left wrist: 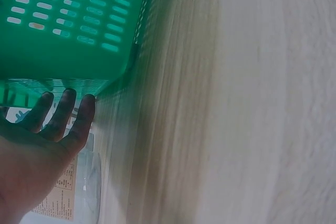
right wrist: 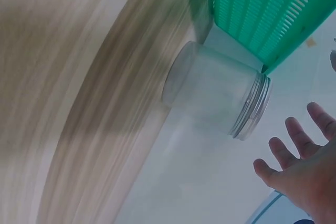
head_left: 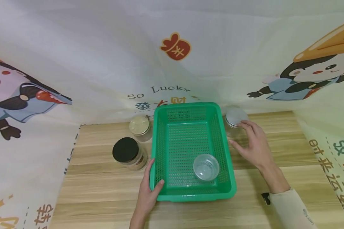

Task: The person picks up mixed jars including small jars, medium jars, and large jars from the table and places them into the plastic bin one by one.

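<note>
A green plastic basket [head_left: 189, 197] with slotted sides sits on the wooden table. My left hand [head_left: 147, 195] holds its left wall near the front corner, thumb over the rim and fingers along the outside. Inside the basket, toward the front right, is a clear round container [head_left: 206, 167]. Beyond the basket's right side stands a clear jar with a silver lid [head_left: 236, 117]. My right hand [head_left: 255, 148] is spread beside that jar, fingertips near the lid. In the right wrist view, its fingers are apart from the clear jar [right wrist: 215, 85].
Left of the basket stand a black-lidded jar [head_left: 126, 150] with a printed label and a smaller jar with a pale gold lid [head_left: 139, 125]. A printed cloth backdrop [head_left: 109, 63] rises behind the table and along both sides. A small black object [head_left: 265, 198] is by the right sleeve.
</note>
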The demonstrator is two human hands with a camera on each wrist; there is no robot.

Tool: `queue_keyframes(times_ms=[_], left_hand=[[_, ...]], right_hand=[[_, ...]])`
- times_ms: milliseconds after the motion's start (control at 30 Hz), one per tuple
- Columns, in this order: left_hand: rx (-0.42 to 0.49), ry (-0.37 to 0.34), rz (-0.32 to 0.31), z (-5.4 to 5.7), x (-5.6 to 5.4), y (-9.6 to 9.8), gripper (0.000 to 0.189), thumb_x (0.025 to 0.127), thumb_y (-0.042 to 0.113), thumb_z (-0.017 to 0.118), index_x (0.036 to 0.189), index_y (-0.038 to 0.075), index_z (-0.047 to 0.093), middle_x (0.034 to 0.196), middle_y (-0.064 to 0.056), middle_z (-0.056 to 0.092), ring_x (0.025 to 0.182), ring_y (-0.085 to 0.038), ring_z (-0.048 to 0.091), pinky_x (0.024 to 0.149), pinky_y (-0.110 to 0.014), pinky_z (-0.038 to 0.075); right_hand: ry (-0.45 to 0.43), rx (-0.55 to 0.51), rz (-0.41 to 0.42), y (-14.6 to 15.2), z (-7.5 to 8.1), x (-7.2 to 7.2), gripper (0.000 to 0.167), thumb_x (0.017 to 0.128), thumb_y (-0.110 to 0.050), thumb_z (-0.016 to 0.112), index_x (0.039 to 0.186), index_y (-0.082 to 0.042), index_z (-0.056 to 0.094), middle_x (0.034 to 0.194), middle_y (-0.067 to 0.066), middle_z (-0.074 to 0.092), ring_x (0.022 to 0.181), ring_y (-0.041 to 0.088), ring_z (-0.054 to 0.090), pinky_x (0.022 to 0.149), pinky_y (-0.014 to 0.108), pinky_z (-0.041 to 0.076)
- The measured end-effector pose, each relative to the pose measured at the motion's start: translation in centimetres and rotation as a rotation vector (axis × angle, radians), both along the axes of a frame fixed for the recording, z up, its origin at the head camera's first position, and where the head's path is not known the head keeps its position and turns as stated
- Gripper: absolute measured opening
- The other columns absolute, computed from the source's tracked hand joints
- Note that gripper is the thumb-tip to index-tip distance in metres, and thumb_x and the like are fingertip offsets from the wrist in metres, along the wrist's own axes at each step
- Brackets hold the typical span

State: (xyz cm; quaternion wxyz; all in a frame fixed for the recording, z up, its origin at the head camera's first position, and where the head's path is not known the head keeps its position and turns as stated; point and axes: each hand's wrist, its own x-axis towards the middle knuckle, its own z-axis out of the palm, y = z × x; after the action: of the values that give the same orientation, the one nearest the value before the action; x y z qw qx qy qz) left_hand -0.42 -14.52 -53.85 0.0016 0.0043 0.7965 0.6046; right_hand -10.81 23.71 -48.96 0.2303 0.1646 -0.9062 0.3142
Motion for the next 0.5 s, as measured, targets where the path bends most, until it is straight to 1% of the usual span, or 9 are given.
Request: queue_keyframes(times_ms=[233,367,433,500], left_hand=[[0.013,0.012,-0.010,-0.09,-0.19,0.37,0.081,0.089,0.000,0.068,0.156,0.026,0.030,0.159,-0.007,0.033,0.138,-0.027,0.039,0.107,-0.019,0.031],[0.000,0.011,-0.025,-0.22,-0.27,0.35,0.080,0.091,0.001,0.067,0.156,0.026,0.029,0.159,-0.008,0.032,0.139,-0.028,0.039,0.110,-0.027,0.032],[-0.020,0.004,-0.014,-0.27,-0.16,0.18,0.080,0.091,0.003,0.068,0.156,0.027,0.029,0.159,-0.008,0.032,0.139,-0.027,0.039,0.110,-0.029,0.032],[-0.028,0.002,-0.003,-0.28,-0.04,0.00,0.080,0.091,0.003,0.068,0.156,0.027,0.029,0.159,-0.007,0.032,0.139,-0.028,0.039,0.109,-0.027,0.032]], right_hand=[[0.008,0.014,-0.003,0.72,0.26,-0.31,0.063,0.074,-0.023,0.079,0.127,0.004,0.057,0.133,0.026,0.053,0.122,0.047,0.047,0.102,0.062,0.033],[0.001,0.012,-0.017,0.88,0.16,-0.50,0.063,0.073,-0.021,0.081,0.125,0.005,0.058,0.132,0.027,0.053,0.122,0.047,0.047,0.103,0.062,0.032],[-0.016,0.012,-0.020,0.78,0.11,-0.73,0.062,0.073,-0.021,0.082,0.125,0.004,0.058,0.132,0.026,0.053,0.123,0.046,0.047,0.103,0.061,0.032],[-0.031,0.016,-0.018,0.62,0.03,-1.02,0.063,0.074,-0.021,0.082,0.126,0.004,0.057,0.133,0.025,0.052,0.124,0.046,0.046,0.104,0.060,0.032]])
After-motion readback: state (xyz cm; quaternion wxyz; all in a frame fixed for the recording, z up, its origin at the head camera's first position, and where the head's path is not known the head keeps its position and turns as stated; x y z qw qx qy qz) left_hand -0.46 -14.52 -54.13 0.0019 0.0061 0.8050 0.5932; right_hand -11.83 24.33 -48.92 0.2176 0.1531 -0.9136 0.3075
